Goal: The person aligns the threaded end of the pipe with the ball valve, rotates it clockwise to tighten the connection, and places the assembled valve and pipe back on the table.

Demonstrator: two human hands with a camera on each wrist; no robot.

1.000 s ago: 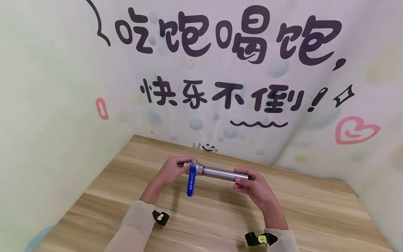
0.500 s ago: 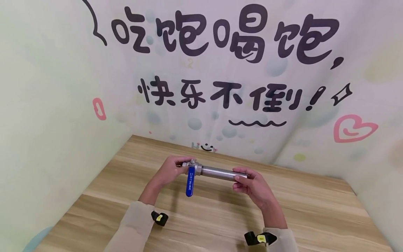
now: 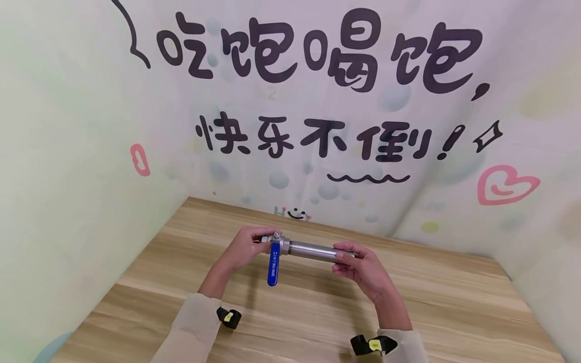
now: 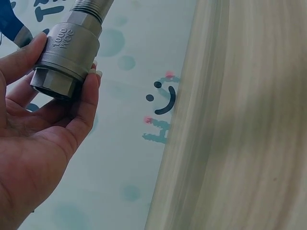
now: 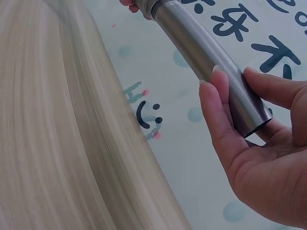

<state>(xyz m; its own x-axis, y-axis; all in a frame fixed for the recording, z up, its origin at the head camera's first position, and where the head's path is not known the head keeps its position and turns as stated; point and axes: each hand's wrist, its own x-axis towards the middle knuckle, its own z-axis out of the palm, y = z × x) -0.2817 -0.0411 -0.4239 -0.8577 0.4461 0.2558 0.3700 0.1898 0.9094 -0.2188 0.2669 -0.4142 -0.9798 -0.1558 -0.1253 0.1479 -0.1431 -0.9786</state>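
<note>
A steel ball valve (image 4: 68, 50) with a blue lever handle (image 3: 274, 264) is held above the table by my left hand (image 3: 245, 247), thumb and fingers around its body near the hexagonal open end. In the left wrist view its side reads 1000 WOG. Threaded into the valve's other end is a steel pipe (image 3: 313, 250), which runs to the right. My right hand (image 3: 365, 267) holds the pipe's free end between thumb and fingers; the right wrist view shows the hollow end (image 5: 256, 127) close to the palm. The lever points toward me, across the pipe.
Beneath both hands lies a wood-grain table (image 3: 290, 312), with their shadows on it. A pale printed curtain (image 3: 290, 101) with black lettering stands along its back edge and sides. Black straps with cameras (image 3: 229, 317) sit on both wrists.
The whole view has shifted slightly, so the scene sits a little further left. Both hands keep the same hold on the valve and the pipe.
</note>
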